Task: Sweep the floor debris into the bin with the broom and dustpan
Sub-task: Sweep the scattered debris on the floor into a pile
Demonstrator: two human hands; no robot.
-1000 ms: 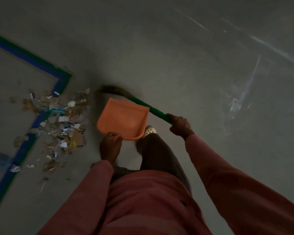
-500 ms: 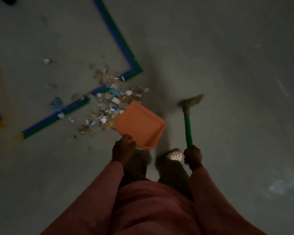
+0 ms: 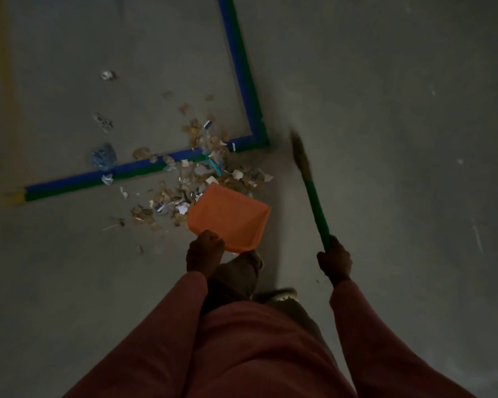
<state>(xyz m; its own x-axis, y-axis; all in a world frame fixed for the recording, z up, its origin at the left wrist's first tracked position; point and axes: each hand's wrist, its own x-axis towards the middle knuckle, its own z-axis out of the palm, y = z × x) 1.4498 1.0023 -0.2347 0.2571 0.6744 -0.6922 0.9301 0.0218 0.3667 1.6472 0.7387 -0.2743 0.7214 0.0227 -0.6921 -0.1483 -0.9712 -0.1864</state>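
Now the sweeping-in step looks ready to start. Nearest, the left grip (image 3: 204,254) curls round the near end of the orange dustpan (image 3: 230,219), whose front edge is just by the near side of the debris (image 3: 202,179) on the floor (image 3: 385,81). The right grip (image 3: 334,259) wraps round the green broom (image 3: 314,196), brush out right of the pile. Next the brush should go behind the pile, by the tape corner (image 3: 259,140), and push.

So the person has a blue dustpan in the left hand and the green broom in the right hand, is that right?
Almost. The dustpan is orange, not blue; the head view shows it clearly beside the pile of scraps. The rest is right: the left hand holds the dustpan, and the right hand grips the green handle of the broom.
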